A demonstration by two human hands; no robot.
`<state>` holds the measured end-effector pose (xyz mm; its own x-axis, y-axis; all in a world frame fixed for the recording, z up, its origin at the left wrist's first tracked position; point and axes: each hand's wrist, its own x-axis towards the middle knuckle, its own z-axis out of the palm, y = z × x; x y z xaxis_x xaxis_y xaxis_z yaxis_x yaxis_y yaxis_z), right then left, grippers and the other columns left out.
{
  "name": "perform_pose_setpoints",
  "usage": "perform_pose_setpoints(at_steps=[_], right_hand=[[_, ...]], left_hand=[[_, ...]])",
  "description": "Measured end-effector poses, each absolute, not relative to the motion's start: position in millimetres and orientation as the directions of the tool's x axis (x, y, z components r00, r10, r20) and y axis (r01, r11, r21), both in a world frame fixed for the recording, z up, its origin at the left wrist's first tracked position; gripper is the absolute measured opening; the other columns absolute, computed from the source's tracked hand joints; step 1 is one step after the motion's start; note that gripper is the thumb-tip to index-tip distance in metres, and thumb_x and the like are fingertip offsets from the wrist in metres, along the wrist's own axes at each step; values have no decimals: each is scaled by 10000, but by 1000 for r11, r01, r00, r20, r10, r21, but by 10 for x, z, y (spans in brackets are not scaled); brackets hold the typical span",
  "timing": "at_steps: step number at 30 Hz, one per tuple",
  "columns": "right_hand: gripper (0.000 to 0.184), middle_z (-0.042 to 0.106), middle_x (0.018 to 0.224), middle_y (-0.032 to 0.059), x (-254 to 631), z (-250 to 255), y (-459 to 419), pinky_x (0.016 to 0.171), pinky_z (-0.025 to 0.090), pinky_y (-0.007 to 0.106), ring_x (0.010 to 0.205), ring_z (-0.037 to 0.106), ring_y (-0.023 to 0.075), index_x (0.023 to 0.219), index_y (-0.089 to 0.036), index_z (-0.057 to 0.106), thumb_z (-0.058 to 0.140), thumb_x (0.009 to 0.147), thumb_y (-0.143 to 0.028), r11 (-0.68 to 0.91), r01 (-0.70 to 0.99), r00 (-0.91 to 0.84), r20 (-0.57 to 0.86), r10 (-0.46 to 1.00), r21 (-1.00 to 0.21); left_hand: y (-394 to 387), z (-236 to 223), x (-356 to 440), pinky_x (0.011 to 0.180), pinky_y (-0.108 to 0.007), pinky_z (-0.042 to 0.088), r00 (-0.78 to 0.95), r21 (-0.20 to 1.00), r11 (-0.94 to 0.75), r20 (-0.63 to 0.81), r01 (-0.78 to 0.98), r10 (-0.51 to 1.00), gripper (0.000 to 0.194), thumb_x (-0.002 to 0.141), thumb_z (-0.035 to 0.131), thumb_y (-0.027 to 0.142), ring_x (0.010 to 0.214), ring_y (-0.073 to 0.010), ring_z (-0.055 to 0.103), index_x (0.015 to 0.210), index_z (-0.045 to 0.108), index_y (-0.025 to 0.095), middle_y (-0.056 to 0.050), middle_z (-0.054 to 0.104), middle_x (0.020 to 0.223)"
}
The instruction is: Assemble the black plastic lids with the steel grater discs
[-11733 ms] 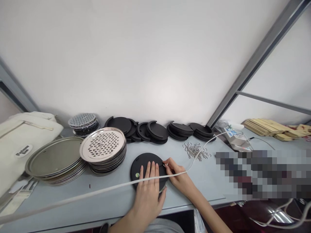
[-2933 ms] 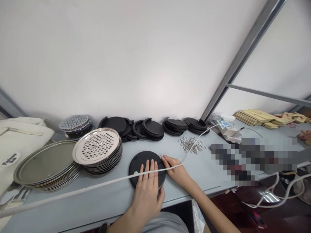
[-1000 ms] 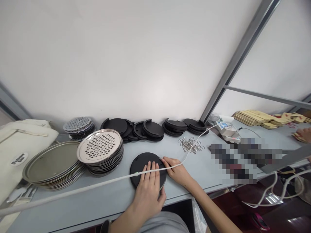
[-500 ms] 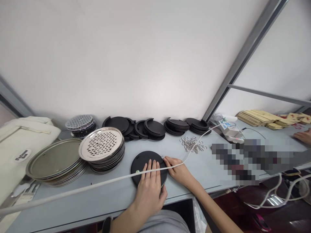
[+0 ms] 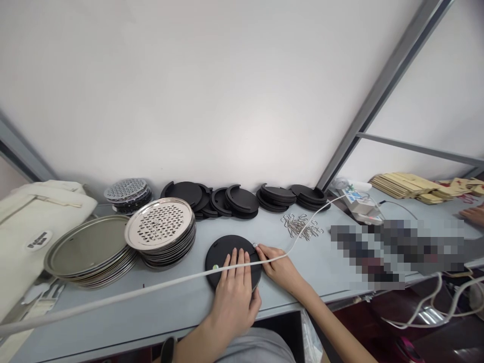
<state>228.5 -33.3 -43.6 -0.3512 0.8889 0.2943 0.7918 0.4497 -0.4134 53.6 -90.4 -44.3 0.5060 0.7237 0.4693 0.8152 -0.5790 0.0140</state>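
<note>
A round black disc (image 5: 216,252) with a small green-and-white sticker lies on the grey table in front of me. My left hand (image 5: 235,290) rests flat on it, fingers stretched out and close together. At the disc's upper right edge, my right hand (image 5: 273,258) pinches a small metal hook (image 5: 254,245); only its loop shows above the fingertips. Beyond my right hand, a loose pile of metal hooks (image 5: 300,226) is spread on the table. A white cable (image 5: 159,283) crosses the view in front of both hands.
Stacked metal grater discs (image 5: 161,225) and shallow round pans (image 5: 91,244) stand left, beside a cream bag (image 5: 45,217). Notched black discs (image 5: 242,199) line the wall. Right are a white device (image 5: 357,204), wooden boards (image 5: 401,185) and another person's hand (image 5: 474,214).
The view has shifted very slightly. My left hand stays flat on the black disc, and my right hand keeps its pinch at the disc's edge.
</note>
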Motion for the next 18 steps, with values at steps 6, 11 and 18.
perform_pose_setpoints(at_steps=[6, 11, 18], right_hand=[[299, 663, 733, 62, 2289, -428, -330, 637, 422, 265, 657, 633, 189, 883, -181, 567, 295, 974, -267, 458, 784, -360, 293, 886, -419], [296, 663, 742, 65, 2295, -431, -323, 628, 420, 266, 659, 631, 192, 888, -185, 559, 289, 974, -270, 463, 775, -364, 295, 883, -430], [294, 627, 693, 42, 2304, -410, -322, 603, 399, 257, 599, 586, 172, 833, -196, 534, 291, 978, -275, 462, 754, -366, 286, 886, -466]], left_hand=[[-907, -458, 533, 1078, -478, 279, 513, -1, -581, 471, 814, 718, 666, 889, 430, 366, 1356, -361, 268, 1418, 295, -14, -215, 336, 1455], [-894, -463, 528, 1078, -482, 279, 523, -8, -587, 463, 810, 715, 659, 886, 425, 351, 1361, -359, 261, 1422, 286, -8, -207, 329, 1460], [-876, -464, 539, 1068, -484, 299, 513, -7, -575, 462, 818, 723, 660, 844, 449, 294, 1349, -359, 289, 1411, 305, -11, -209, 343, 1452]])
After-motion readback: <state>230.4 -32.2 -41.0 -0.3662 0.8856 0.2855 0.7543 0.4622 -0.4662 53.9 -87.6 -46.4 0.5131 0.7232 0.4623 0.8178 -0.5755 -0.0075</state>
